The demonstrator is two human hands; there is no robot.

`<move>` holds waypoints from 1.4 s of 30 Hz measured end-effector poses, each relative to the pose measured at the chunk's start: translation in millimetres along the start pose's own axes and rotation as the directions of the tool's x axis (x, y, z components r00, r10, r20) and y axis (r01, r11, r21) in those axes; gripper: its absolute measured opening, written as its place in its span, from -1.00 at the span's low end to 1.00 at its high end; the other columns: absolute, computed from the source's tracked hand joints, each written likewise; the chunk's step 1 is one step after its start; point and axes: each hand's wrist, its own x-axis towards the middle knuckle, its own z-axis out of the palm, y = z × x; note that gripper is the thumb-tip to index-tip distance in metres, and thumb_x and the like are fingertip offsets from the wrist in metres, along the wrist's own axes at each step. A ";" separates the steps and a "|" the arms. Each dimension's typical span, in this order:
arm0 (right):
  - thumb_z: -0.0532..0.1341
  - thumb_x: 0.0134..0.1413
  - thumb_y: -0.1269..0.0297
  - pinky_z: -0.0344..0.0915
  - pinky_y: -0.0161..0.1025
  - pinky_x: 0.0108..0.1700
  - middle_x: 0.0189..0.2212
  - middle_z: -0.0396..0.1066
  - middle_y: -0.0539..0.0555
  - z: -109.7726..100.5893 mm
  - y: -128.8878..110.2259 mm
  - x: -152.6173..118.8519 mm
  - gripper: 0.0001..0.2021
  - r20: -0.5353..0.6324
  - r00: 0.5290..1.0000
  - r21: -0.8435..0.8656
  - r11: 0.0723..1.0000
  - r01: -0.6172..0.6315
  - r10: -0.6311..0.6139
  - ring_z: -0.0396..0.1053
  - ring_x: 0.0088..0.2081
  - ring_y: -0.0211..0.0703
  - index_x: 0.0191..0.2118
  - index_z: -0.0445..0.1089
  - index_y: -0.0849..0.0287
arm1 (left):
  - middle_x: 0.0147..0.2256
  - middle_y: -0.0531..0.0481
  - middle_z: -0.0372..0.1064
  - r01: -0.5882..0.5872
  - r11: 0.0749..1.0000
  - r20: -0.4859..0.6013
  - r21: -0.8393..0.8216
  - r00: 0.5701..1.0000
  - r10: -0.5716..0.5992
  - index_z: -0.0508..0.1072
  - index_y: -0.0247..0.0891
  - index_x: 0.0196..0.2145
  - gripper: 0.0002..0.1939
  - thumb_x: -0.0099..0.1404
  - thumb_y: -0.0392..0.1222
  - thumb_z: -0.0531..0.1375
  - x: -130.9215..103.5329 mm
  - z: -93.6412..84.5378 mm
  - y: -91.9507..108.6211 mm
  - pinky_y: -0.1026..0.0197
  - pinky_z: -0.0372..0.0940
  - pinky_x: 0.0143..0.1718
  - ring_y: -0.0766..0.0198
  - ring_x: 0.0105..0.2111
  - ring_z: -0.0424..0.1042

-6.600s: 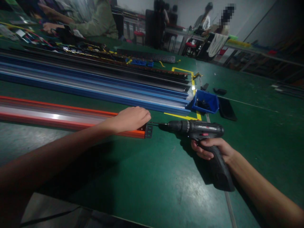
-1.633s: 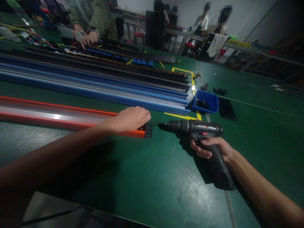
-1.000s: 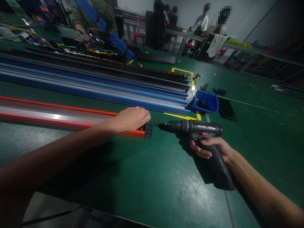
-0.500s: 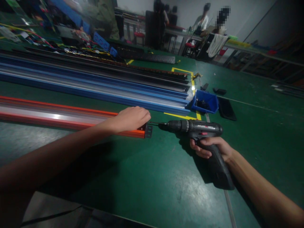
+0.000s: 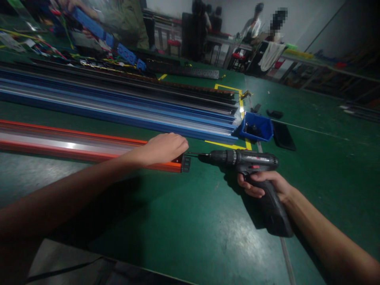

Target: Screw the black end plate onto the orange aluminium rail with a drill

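A black cordless drill [image 5: 255, 159] is in my right hand [image 5: 267, 184], whose fingers wrap round its handle near the trigger. Its long thin bit [image 5: 194, 153] points left, with the tip at the end of an orange and silver metal profile [image 5: 68, 145]. Over that same end my left hand [image 5: 169, 147] is closed, gripping the profile from above; its fingertips are mostly hidden. A black end cap [image 5: 185, 164] sits on the profile's end, partly covered by the hand. Whether a screw is at the bit's tip cannot be made out.
Blue and black profiles [image 5: 133, 111] lie behind, parallel to the orange one. A blue bin [image 5: 257, 126] with dark small parts stands at their right end, beside a dark flat object [image 5: 283, 135]. Across the green table [image 5: 190, 221] a co-worker [image 5: 124, 23] handles a blue strip [image 5: 92, 25].
My hands, the drill and the orange profile look unmoved. Across the table, the co-worker's hand and the blue strip have shifted slightly.
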 end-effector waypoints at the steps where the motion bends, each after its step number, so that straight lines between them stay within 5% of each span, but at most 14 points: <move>1: 0.32 0.19 0.35 0.34 -0.43 -0.49 -0.36 0.42 0.13 0.2 -0.1 0.1 -0.78 0.003 1.000 -0.001 1.000 0.004 -0.004 0.22 -0.59 -0.44 -0.14 0.56 0.44 | -0.16 -0.20 0.53 -0.002 1.000 0.004 0.012 1.000 0.002 0.53 -0.32 -0.10 -0.63 0.49 -0.28 -0.07 -0.1 -0.1 0.0 0.13 0.28 -0.26 0.10 -0.20 0.51; 42: 0.31 0.22 0.37 0.37 -0.44 -0.44 -0.34 0.46 0.15 -2.3 1.2 0.0 -0.76 0.036 0.999 0.072 0.997 -0.015 0.013 0.29 -0.56 -0.43 -0.09 0.59 0.47 | -0.17 -0.20 0.53 -0.029 0.999 -0.018 0.029 0.999 0.030 0.53 -0.32 -0.10 -0.63 0.52 -0.26 -0.08 0.5 4.5 -2.5 0.13 0.20 -0.34 0.07 -0.23 0.51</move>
